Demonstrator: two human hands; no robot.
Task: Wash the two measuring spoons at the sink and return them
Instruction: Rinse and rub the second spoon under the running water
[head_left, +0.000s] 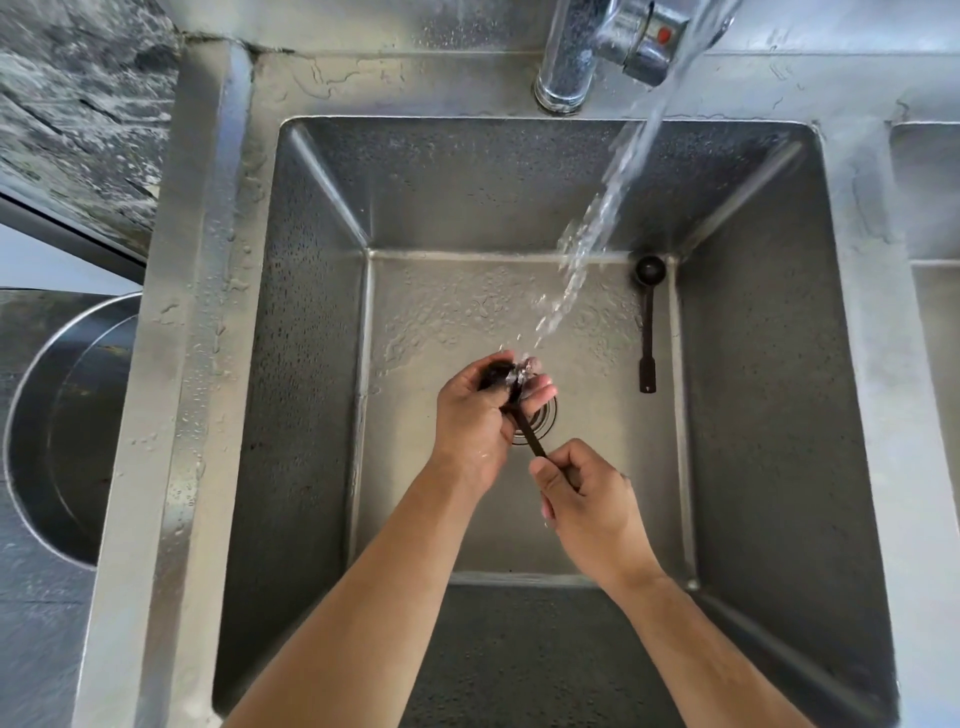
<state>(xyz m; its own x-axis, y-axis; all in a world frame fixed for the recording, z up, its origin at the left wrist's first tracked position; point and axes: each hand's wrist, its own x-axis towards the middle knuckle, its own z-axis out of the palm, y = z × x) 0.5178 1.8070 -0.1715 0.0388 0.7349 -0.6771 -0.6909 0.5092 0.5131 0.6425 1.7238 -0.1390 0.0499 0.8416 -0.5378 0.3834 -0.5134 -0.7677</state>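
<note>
Wet steel counter (171, 364), perhaps stone-edged.

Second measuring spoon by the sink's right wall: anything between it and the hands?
Nothing visible. The second spoon lies on the sink floor along the right wall. Bare wet floor separates it from the right hand, but both hands hold the first spoon, the left hand at its bowl under the water stream.

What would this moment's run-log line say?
left hand: rubs spoon bowl | right hand: grips handle | second spoon: sink floor | water: running
</note>
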